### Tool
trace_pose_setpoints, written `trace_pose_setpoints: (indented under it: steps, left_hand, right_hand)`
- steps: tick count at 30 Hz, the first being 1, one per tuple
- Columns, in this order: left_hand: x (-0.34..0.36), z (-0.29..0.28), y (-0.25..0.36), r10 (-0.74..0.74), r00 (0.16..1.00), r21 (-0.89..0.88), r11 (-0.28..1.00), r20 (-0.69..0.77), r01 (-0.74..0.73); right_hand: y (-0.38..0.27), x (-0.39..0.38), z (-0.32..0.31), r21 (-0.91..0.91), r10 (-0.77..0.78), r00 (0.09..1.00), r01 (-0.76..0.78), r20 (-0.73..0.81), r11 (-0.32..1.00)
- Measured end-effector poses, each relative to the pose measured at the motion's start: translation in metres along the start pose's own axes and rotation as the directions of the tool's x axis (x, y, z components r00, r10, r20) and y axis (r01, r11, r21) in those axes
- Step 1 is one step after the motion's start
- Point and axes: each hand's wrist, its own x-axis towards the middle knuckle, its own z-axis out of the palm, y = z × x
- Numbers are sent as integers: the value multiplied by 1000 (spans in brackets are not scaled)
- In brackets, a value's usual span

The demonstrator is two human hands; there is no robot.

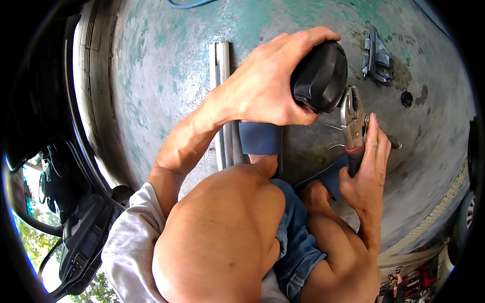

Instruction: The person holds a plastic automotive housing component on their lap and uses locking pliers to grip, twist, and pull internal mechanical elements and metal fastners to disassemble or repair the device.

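My left hand [268, 81] is closed around a black, rounded plastic part [323, 76] and holds it up above the floor. In my right hand [371, 171] is a pair of locking pliers [352, 121] with a red and black grip. The fingers of that hand lie fairly straight along the handles. The toothed jaws point upward, right beside the lower right edge of the black part. Whether they bite on it I cannot tell.
Left of my feet lies a long metal rail [222, 101]. A black bracket-like part [379, 58] and a small round black cap [406, 99] rest on the stained floor at the right. A blue hose [189, 5] runs along the far edge. A vehicle wheel [470, 212] stands at far right.
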Motion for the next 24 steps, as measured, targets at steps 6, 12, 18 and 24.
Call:
trace_pose_setpoints:
  steps: [6, 12, 18, 24]
  left_hand:
    - [-12, -1, -5, -29, 1000, 18, 999, -1, 29]
    - [-13, 5, -4, -76, 997, -51, 996, -12, 75]
    - [-16, 4, -6, -33, 999, -15, 999, -23, 33]
    - [-16, 2, -7, -48, 999, -49, 998, -1, 48]
  right_hand:
    - [-4, 1, 4, -5, -29, 1000, 29, -2, 1000]
    - [-2, -2, -2, -40, -57, 998, 57, 2, 998]
    - [1, -4, -3, -68, -69, 997, 70, 27, 995]
    - [2, -7, 1, -29, -56, 998, 56, -4, 998]
